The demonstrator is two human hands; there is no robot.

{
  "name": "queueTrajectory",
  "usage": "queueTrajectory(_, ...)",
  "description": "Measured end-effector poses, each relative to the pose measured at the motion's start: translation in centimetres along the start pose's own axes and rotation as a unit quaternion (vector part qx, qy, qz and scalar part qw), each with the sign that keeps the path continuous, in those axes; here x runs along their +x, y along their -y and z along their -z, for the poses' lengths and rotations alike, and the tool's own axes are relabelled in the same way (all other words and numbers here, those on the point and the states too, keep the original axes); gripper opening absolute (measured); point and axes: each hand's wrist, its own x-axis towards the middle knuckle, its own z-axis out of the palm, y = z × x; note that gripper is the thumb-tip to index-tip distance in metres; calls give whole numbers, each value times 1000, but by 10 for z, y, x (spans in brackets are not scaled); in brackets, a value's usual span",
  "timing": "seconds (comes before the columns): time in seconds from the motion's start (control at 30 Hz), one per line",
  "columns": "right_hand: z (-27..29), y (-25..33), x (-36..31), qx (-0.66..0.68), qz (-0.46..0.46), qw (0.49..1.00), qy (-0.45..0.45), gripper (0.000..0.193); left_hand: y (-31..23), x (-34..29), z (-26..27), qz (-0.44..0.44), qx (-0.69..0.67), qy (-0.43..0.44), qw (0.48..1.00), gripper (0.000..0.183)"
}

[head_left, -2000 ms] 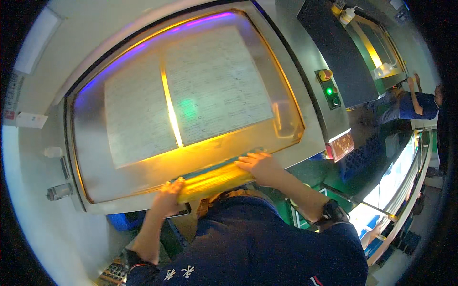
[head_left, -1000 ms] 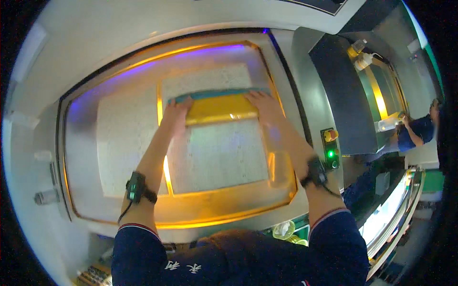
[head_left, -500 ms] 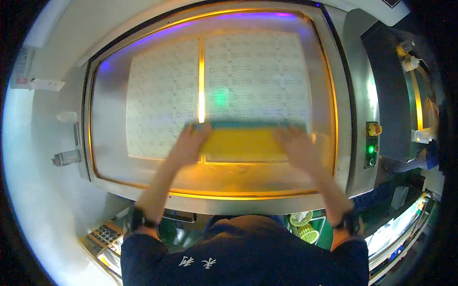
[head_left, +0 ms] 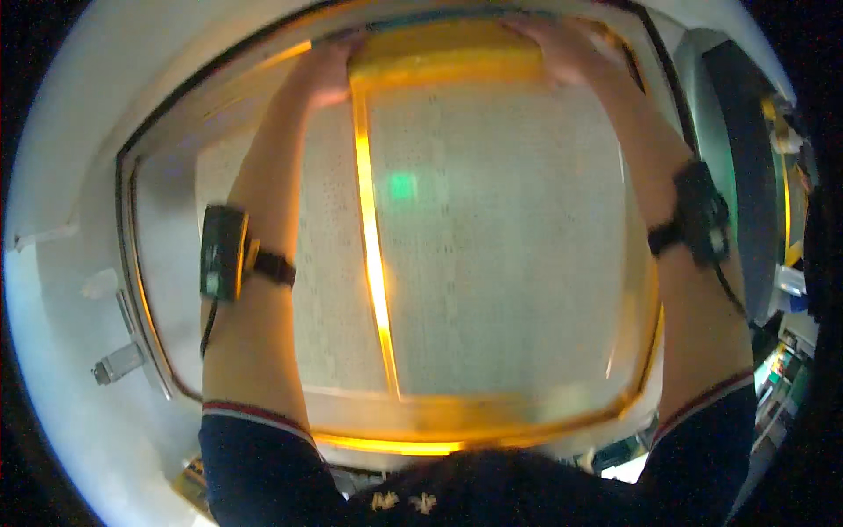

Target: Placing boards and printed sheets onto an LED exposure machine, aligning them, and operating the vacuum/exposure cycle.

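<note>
Both my arms reach to the far edge of the framed steel bed (head_left: pixel 162 263). A wide yellow squeegee-like bar (head_left: pixel 448 54) lies across between my hands, blurred by motion. My left hand (head_left: pixel 332 72) is closed round its left end, and my right hand (head_left: pixel 566 54) grips the right end. Beneath the bar and my arms lie two pale sheets with rows of fine marks: a left sheet (head_left: pixel 329 211) and a right sheet (head_left: pixel 500 246). A bright amber strip (head_left: pixel 372 246) runs between them. The fingertips on the far side are hard to make out.
A dark seal (head_left: pixel 123 220) edges the bed. Black devices are strapped to my left wrist (head_left: pixel 224 253) and right wrist (head_left: pixel 702 215), with cables trailing. A grey cylindrical fitting (head_left: pixel 118 363) stands at the left, and a dark panel (head_left: pixel 746 114) at the right.
Both hands have moved the yellow bar away from me, from the near part of the sheets to their far edge. My body leans further over the bed.
</note>
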Motion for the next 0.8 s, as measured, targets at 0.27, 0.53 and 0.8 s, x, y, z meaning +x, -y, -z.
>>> queueTrajectory(0.27,-87,4,-85,-207,90,971,-82,64,-46,-124,-12,-7,42,-8,999,75)
queueTrajectory(0.53,-151,47,-521,-74,188,972,123,49,-296,-464,37,-81,-99,342,931,75)
queueTrajectory(0.8,-145,-58,-509,320,-190,927,39,52,-348,-496,76,128,-134,325,927,82)
